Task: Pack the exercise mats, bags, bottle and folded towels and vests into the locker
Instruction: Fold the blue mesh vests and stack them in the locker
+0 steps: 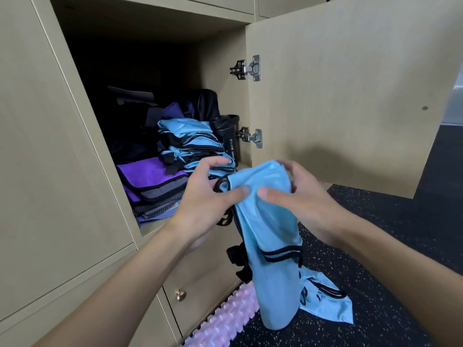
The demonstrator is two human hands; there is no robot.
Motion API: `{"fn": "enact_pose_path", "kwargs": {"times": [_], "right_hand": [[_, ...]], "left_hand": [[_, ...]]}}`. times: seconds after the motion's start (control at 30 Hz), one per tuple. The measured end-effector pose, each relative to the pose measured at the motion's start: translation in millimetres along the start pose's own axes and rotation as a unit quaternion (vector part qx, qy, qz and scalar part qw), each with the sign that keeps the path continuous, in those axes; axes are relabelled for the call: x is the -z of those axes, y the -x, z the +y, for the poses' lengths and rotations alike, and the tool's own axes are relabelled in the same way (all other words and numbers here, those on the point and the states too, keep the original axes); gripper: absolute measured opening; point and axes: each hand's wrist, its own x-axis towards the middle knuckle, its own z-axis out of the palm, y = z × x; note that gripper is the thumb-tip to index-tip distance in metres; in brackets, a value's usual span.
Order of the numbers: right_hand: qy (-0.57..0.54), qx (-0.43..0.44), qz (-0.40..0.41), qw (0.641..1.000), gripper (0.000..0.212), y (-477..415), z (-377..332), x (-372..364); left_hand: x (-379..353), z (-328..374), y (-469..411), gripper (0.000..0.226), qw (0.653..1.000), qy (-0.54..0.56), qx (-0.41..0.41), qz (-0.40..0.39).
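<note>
Both my hands hold up a light blue vest [270, 236] with black trim in front of the open locker [105, 151]. My left hand [205, 196] grips its left top edge, and my right hand [298, 194] grips its top right, thumbs on the front. The vest hangs down to the floor. Inside the locker a stack of folded blue vests [193, 144] lies on folded purple and grey towels [152, 181]. A black sport bottle [229, 139] stands at the right wall. Dark bags [175, 111] fill the back.
The locker door [350, 96] stands open to the right, with two metal hinges. A pink ridged mat [225, 319] lies on the speckled black floor [375, 296] below. A lower drawer with a brass knob [180, 294] sits under the locker.
</note>
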Motion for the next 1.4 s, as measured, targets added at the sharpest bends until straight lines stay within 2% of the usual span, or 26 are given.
{"fn": "enact_pose_path", "kwargs": {"times": [0.07,0.13,0.27,0.37,0.43,0.5,0.53,0.6,0.67,0.73,0.83,0.93,1.03,1.1,1.17,1.27,1.4], "right_hand": [[-0.008,-0.045,-0.141,0.989,0.058,4.6,3.1,0.3],[0.011,-0.073,-0.203,0.976,0.068,7.5,9.0,-2.3],[-0.015,-0.095,-0.172,0.980,0.085,6.8,10.6,-5.8],[-0.019,-0.079,-0.144,0.986,0.092,9.2,7.6,-12.1],[-0.005,-0.054,-0.107,0.993,0.082,7.9,5.7,-16.3],[-0.002,-0.033,-0.066,0.997,0.062,5.1,2.4,-16.9],[-0.004,-0.023,-0.054,0.998,0.051,4.3,0.8,-16.8],[0.001,-0.006,-0.038,0.999,0.034,4.3,-2.7,-16.3],[-0.003,0.003,-0.030,1.000,0.030,3.7,-4.1,-16.8],[-0.014,0.003,-0.025,1.000,0.034,4.3,-4.9,-17.5],[-0.031,-0.014,-0.009,0.999,0.048,4.2,-2.6,-17.9],[0.002,-0.011,-0.003,1.000,0.053,4.3,0.5,-14.8],[0.068,-0.010,-0.066,0.995,0.051,8.0,-5.0,-7.2],[0.061,-0.026,-0.121,0.990,0.057,11.7,-6.9,-3.3],[0.042,-0.038,-0.127,0.990,0.064,11.7,-1.0,-2.3],[0.004,-0.033,-0.080,0.996,0.073,8.7,5.2,-8.8],[-0.040,-0.031,-0.077,0.996,0.090,0.5,10.3,-16.8]], "left_hand": [[2.3,7.2,-2.8,0.051,0.998,0.054,0.004,0.033],[7.0,9.7,-7.1,0.049,0.992,0.098,0.022,0.072],[22.7,-0.6,-19.2,0.050,0.979,0.105,0.070,0.158],[28.9,-12.6,-24.6,0.047,0.981,-0.001,0.092,0.168],[29.4,-15.8,-22.4,0.038,0.985,-0.078,0.086,0.127],[32.4,-13.1,-18.1,0.030,0.986,-0.162,0.018,0.039],[32.9,-9.1,-13.2,0.034,0.983,-0.181,-0.016,-0.030],[31.5,-3.4,-2.6,0.063,0.967,-0.190,-0.034,-0.169],[25.8,-4.4,4.0,0.087,0.947,-0.226,-0.043,-0.222],[18.7,-8.2,7.8,0.087,0.937,-0.276,-0.085,-0.198],[13.0,-9.1,9.9,0.073,0.938,-0.290,-0.128,-0.140],[13.2,-9.6,10.1,0.059,0.953,-0.248,-0.110,-0.136],[14.5,-5.4,8.9,0.048,0.966,-0.202,-0.094,-0.131],[15.1,-1.5,7.2,0.046,0.972,-0.175,-0.095,-0.124],[14.4,2.9,5.8,0.043,0.983,-0.130,-0.083,-0.103],[12.0,4.3,1.0,0.036,0.993,-0.082,-0.072,-0.044],[6.1,-2.0,-9.3,0.033,0.994,0.012,-0.021,0.105]]}}
